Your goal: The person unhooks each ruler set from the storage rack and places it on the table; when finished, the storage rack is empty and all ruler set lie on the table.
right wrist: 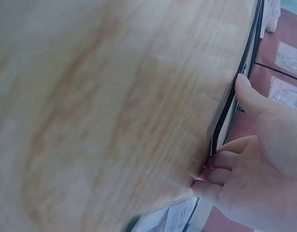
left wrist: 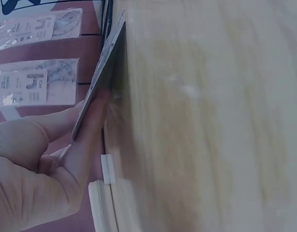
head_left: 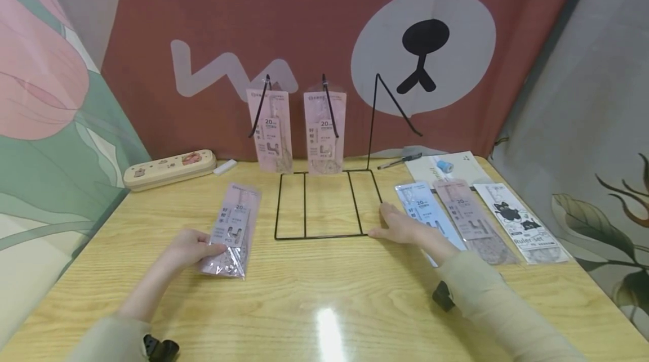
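Observation:
My left hand (head_left: 190, 246) pinches a pink ruler set packet (head_left: 238, 210) by its lower edge, thumb on top, left of the black wire display rack (head_left: 329, 236). Seen edge-on in the left wrist view, the packet (left wrist: 101, 67) slants above the wooden table, between the thumb and fingers. My right hand (head_left: 400, 226) grips the rack's front right corner; the right wrist view has its thumb on the black wire (right wrist: 228, 104), fingers bent beside it. Two pink packets hang from the left hook (head_left: 274, 137) and middle hook (head_left: 324, 137). The right hook (head_left: 398, 104) carries nothing.
To the right lie a blue packet (head_left: 423, 204), a pink packet (head_left: 469, 218) and a white ruler set packet (head_left: 522, 224). Behind them are a pen (head_left: 400, 161), a card (head_left: 456, 164) and a small blue item (head_left: 444, 166). A pencil case (head_left: 169, 169) and white eraser (head_left: 225, 167) sit back left.

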`<state>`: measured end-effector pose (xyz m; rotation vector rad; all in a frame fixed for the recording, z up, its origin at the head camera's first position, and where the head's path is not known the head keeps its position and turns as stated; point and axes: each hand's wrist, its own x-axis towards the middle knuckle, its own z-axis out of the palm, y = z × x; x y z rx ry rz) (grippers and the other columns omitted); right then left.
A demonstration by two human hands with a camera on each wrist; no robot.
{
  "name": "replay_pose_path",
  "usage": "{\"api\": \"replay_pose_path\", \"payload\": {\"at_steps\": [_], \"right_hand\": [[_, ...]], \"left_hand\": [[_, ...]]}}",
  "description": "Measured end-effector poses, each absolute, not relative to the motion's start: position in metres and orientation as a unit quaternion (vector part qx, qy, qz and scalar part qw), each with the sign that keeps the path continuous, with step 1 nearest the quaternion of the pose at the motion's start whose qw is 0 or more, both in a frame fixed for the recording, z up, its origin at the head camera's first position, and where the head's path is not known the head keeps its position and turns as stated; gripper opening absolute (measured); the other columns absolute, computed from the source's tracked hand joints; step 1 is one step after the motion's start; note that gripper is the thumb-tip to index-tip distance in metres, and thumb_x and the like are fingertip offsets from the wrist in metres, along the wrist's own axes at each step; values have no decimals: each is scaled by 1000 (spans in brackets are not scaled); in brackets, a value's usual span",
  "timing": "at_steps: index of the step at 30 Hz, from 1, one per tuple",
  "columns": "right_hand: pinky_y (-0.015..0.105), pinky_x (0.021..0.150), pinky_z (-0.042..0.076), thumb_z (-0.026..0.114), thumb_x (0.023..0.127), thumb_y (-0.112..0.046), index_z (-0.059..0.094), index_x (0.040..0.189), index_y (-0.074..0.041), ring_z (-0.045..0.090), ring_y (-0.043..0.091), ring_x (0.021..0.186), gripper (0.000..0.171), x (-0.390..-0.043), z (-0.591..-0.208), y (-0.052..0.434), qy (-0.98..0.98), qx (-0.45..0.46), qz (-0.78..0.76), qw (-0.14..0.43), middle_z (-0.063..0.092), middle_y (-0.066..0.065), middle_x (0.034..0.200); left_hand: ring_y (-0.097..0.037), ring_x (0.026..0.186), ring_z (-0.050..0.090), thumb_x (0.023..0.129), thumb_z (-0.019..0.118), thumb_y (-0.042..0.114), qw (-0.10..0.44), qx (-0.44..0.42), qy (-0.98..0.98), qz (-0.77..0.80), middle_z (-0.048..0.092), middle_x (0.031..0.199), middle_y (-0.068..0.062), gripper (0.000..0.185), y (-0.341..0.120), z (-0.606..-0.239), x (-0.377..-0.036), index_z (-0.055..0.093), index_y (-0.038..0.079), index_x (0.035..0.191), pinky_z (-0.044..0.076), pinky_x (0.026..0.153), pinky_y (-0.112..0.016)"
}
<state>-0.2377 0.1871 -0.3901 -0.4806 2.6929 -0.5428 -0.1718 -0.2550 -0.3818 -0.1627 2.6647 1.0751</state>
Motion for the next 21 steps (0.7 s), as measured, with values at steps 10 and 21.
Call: {"api": "replay_pose_path", "payload": {"at_steps": [10, 21], "right_hand": [[54, 117, 10, 54, 94, -42, 8, 144, 17, 8, 49, 140, 90, -237, -390, 186, 948, -166, -199, 183, 5, 36, 150], [54, 117, 10, 54, 94, -42, 8, 143, 17, 7, 49, 140, 90, -238, -390, 188, 949, -165, -198, 181, 5, 36, 150]], "left_hand": [[-28, 71, 66, 84, 69, 31, 68, -42, 956, 284, 70, 86, -24, 46, -258, -355, -169, 67, -13, 95, 55, 62, -37], [-49, 130, 36, 91, 59, 41, -36, 74, 940, 331, 36, 144, -30, 77, -245, -350, -220, 31, -9, 142, 35, 106, -56]]}}
